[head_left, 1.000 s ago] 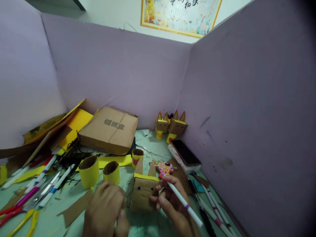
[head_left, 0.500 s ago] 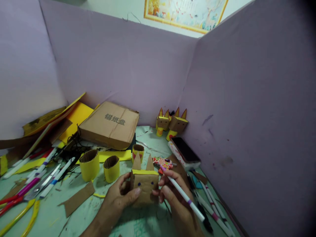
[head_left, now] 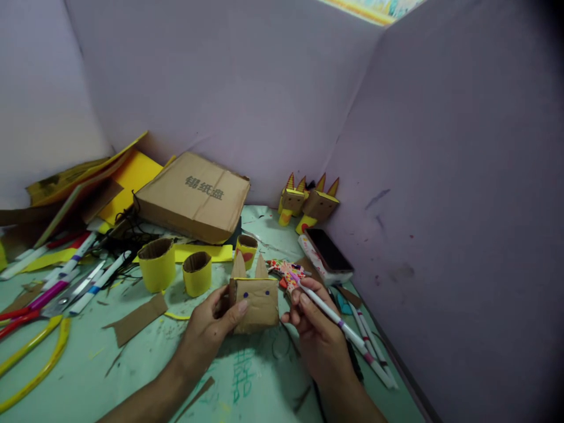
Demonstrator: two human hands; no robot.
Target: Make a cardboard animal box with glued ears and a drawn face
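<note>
My left hand (head_left: 207, 332) grips the left side of a small cardboard box head (head_left: 263, 311), its thumb on the front face. Two blue dots like eyes mark that face, and two pointed cardboard ears stand on top. Closed around a white marker (head_left: 321, 304), my right hand (head_left: 318, 338) is just right of the head. The marker's purple tip points up and left, apart from the cardboard. Behind the head stands a small yellow ring with a red patch (head_left: 247, 249), partly covered by the ears.
Yellow-covered cardboard rings (head_left: 157, 270) stand left. Scissors (head_left: 61, 302) and several markers lie far left, beneath stacked cardboard and a flat box (head_left: 194, 197). Two finished-looking cardboard figures (head_left: 321, 204) stand at the back corner. A phone (head_left: 328, 249) lies before the right partition (head_left: 462, 205).
The view has tilted down and shifted slightly. My right hand and the marker have moved away from the head's right edge. My left hand keeps its hold on the head.
</note>
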